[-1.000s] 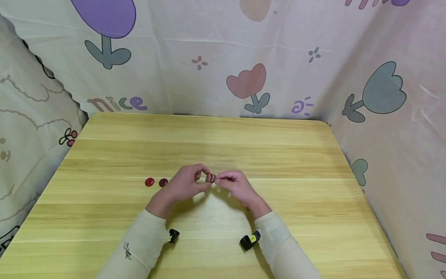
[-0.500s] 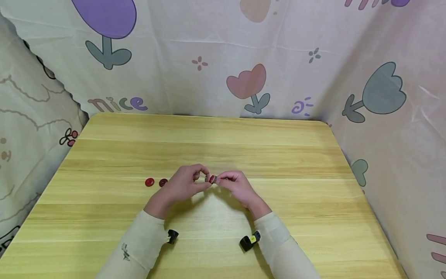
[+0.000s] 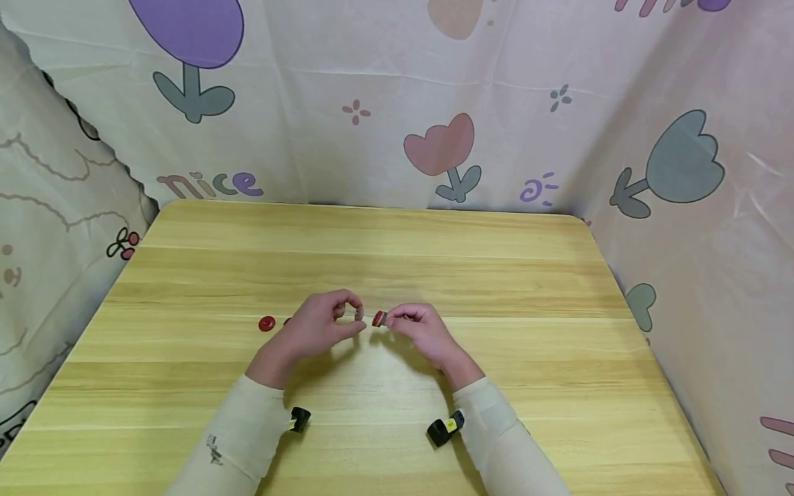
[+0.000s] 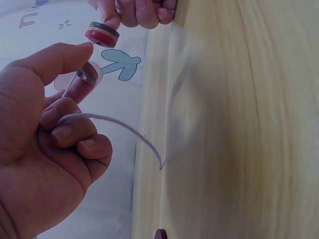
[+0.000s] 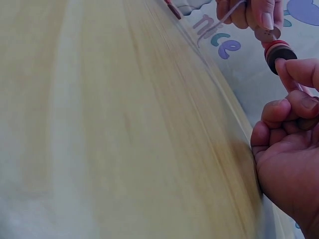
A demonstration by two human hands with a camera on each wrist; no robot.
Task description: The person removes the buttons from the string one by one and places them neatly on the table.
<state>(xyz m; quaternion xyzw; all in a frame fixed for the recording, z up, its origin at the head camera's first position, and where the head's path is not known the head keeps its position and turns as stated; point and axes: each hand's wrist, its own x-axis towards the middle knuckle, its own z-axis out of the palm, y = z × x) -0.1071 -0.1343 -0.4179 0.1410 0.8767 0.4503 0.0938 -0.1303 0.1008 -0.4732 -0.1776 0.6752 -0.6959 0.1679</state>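
In the head view my left hand (image 3: pixel 313 320) pinches a brownish-grey button (image 4: pixel 88 73) between thumb and index finger, over the middle of the table. A pale string (image 4: pixel 124 127) runs through this button into the curled lower fingers, and its free end droops below them. Facing it, my right hand (image 3: pixel 424 334) pinches right behind a short stack of buttons (image 5: pixel 279 52), red and dark ones, threaded on the same string. A small gap with bare string separates the single button from the stack. The string behind the stack is hidden by the right fingers.
To the left, a red button (image 3: pixel 267 324) lies on the wooden table (image 3: pixel 527 275). A dark red button (image 3: pixel 287 321) beside it is mostly covered by the left hand. Patterned cloth (image 3: pixel 298 138) hangs behind the table and along its sides.
My left hand has drawn left, bringing the brownish-grey button away from the stack along the string. The right hand stays almost still with the stack.
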